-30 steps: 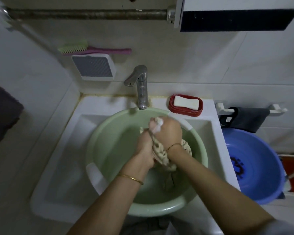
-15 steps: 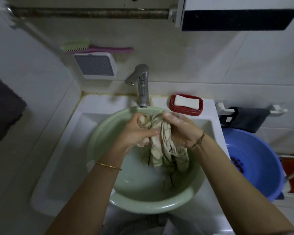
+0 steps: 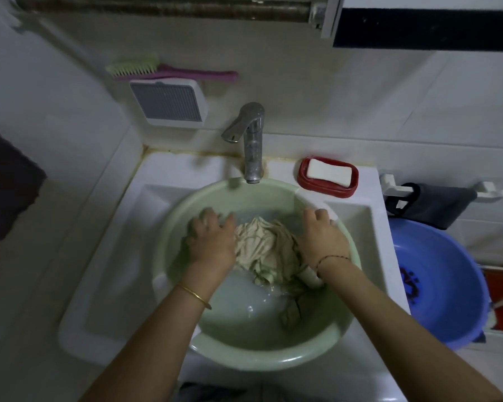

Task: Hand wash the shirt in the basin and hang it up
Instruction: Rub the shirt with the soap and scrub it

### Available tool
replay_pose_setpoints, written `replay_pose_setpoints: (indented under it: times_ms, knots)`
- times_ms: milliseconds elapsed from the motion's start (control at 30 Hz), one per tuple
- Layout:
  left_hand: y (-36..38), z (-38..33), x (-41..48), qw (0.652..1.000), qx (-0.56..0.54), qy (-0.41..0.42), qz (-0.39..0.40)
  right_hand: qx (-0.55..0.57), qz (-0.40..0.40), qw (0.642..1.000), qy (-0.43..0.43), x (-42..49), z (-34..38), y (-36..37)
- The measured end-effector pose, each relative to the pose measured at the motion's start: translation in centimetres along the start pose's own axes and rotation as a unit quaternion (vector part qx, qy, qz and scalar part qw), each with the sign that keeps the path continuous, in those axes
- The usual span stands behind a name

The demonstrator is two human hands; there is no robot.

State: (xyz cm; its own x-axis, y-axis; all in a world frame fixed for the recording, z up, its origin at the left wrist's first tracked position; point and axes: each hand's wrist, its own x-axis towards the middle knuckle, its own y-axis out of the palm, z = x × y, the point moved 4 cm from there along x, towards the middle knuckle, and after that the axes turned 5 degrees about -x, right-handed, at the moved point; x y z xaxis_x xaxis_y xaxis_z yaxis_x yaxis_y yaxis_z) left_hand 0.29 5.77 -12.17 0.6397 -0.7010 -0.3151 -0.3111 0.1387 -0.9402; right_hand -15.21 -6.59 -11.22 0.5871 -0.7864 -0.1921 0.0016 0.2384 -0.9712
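Observation:
A wet, crumpled beige shirt lies in soapy water inside the pale green basin, which sits in the white sink. A darker tail of the shirt trails toward the basin's near right. My left hand rests palm down at the shirt's left edge, fingers spread. My right hand lies palm down over the shirt's right side near the basin wall, fingers extended. Neither hand is closed around the fabric.
A metal tap stands just behind the basin. A red soap dish with a white bar sits on the sink's back right corner. A blue basin is at the right, below a dark cloth on a rail. A brush hangs on the wall.
Both hands held the bunched shirt above the water and rubbed it. Now the shirt has dropped into the basin, and the hands have let go and moved apart to its sides.

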Motion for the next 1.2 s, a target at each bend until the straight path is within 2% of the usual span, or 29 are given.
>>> replay_pose_setpoints:
  times_ms: [67, 100, 167, 267, 400, 500, 633, 700, 733, 767, 800, 833, 867, 900, 933, 1000, 1100, 1200]
  knots:
    - [1.8, -0.9, 0.8, 0.995, 0.016, 0.045, 0.089, 0.017, 0.099, 0.995, -0.013, 0.5, 0.6, 2.4]
    - [2.4, -1.5, 1.2, 0.993, 0.01, 0.07, 0.094, 0.022, 0.149, 0.988, -0.019, 0.9, 1.0, 3.6]
    - [3.7, -2.1, 2.5, 0.992, -0.005, 0.103, 0.069, 0.035, 0.198, 0.979, -0.015, 1.9, 2.0, 5.8]
    - [6.0, -1.7, 3.5, 0.993, 0.021, 0.104, 0.054, 0.051, 0.199, 0.979, 0.007, 2.5, 3.7, 8.4]
    - [8.8, -1.0, 3.1, 0.988, 0.069, 0.11, 0.079, -0.067, 0.186, 0.98, -0.029, 1.1, 4.9, 10.7]
    - [9.9, -1.0, 3.2, 0.98, 0.093, 0.132, 0.115, -0.074, 0.192, 0.978, -0.023, 1.3, 5.4, 10.9]
    - [10.6, -1.0, 4.9, 0.978, 0.075, 0.108, 0.161, -0.188, 0.246, 0.95, -0.041, 2.0, 5.0, 11.1]
    - [9.6, -1.4, 5.7, 0.983, 0.022, 0.116, 0.142, -0.087, 0.263, 0.96, 0.036, 3.0, 5.0, 10.8]
    - [8.9, -1.5, 6.0, 0.986, -0.024, 0.123, 0.11, 0.002, 0.242, 0.962, 0.127, 4.0, 5.0, 10.4]
    - [7.7, -1.7, 6.1, 0.988, -0.073, 0.124, 0.062, 0.088, 0.212, 0.945, 0.233, 4.2, 3.6, 10.8]
    - [6.6, -1.6, 6.3, 0.986, -0.105, 0.129, -0.003, 0.132, 0.211, 0.907, 0.34, 4.2, 2.7, 9.7]
    - [6.2, -1.6, 6.5, 0.987, -0.071, 0.14, -0.037, 0.109, 0.193, 0.884, 0.411, 4.1, 2.3, 8.3]
    - [6.2, -1.5, 6.4, 0.987, -0.027, 0.152, -0.053, 0.096, 0.129, 0.909, 0.384, 3.7, 2.2, 8.2]
    - [6.3, -1.4, 6.2, 0.986, 0.026, 0.151, -0.07, 0.105, 0.084, 0.945, 0.298, 4.2, 3.0, 8.9]
    - [6.4, -1.3, 6.0, 0.986, 0.041, 0.146, -0.065, 0.129, 0.082, 0.966, 0.21, 3.7, 4.3, 8.5]
    - [7.0, -1.5, 5.0, 0.985, 0.045, 0.157, -0.06, 0.08, 0.086, 0.986, 0.117, 2.1, 4.7, 7.8]
    - [8.9, -1.0, 4.1, 0.98, 0.115, 0.161, -0.005, -0.086, 0.155, 0.984, 0.025, 1.1, 5.3, 9.5]
    - [9.7, -0.9, 3.8, 0.97, 0.153, 0.172, 0.076, -0.159, 0.182, 0.97, -0.032, 0.3, 5.0, 11.3]
